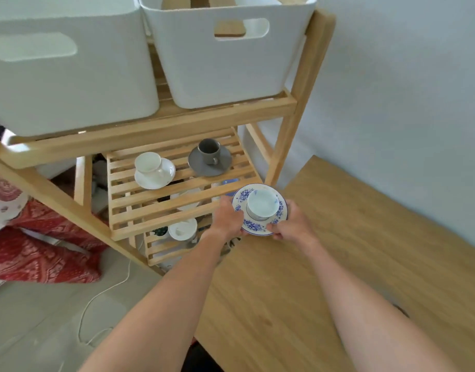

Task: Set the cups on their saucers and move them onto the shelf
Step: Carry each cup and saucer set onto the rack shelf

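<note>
A white cup [262, 204] stands on a blue-flowered saucer [243, 197], held in the air just right of the slatted wooden shelf [177, 189]. My left hand [228, 217] grips the saucer's left rim and my right hand [291, 222] grips its lower right rim. On the middle shelf a white cup [148, 162] sits on a white saucer [167, 174], and a grey cup [209, 150] sits on a grey saucer [222, 163] to its right.
Two white storage bins [222, 63] fill the top shelf. White dishes [182, 229] lie on lower slats. A wooden table [325, 264] spreads under my arms. Red patterned cloth [43, 251] and a white cable [96, 299] lie on the floor at left.
</note>
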{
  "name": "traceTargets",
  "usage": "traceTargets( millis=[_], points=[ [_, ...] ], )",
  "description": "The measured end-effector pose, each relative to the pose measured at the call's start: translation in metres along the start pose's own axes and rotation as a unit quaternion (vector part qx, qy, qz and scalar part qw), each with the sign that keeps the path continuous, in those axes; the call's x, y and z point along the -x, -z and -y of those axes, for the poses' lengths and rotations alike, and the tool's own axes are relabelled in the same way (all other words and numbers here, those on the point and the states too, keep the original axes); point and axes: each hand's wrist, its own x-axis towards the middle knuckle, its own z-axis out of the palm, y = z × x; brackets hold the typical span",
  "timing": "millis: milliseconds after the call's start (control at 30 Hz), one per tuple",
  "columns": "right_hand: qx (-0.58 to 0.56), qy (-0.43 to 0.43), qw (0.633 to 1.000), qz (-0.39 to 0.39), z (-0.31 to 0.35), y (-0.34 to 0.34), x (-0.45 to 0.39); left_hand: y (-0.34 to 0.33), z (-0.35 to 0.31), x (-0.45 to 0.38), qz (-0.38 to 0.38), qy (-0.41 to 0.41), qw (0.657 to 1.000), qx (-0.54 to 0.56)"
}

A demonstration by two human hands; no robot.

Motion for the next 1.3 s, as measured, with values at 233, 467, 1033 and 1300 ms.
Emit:
traceTargets(
  millis=[233, 467, 1033, 1300],
  points=[
    [0.046, 0.027, 0.998, 0.045, 0.033, -0.096, -0.028, 0.088, 0.031, -0.024, -0.073, 0.055, 0.996, 0.024],
    [0.103, 0.026, 0.991, 0.078, 0.045, -0.164, -0.054, 0.14, 0.065, -0.043, -0.133, 0.097, 0.986, 0.038],
    [0.202, 0.105, 0.971, 0.069, 0.054, -0.228, -0.086, 0.187, 0.088, -0.064, -0.175, 0.103, 0.978, 0.035],
    [0.204, 0.104, 0.972, 0.056, 0.064, -0.239, -0.098, 0.196, 0.082, -0.078, -0.187, 0.094, 0.978, 0.014]
  ],
)
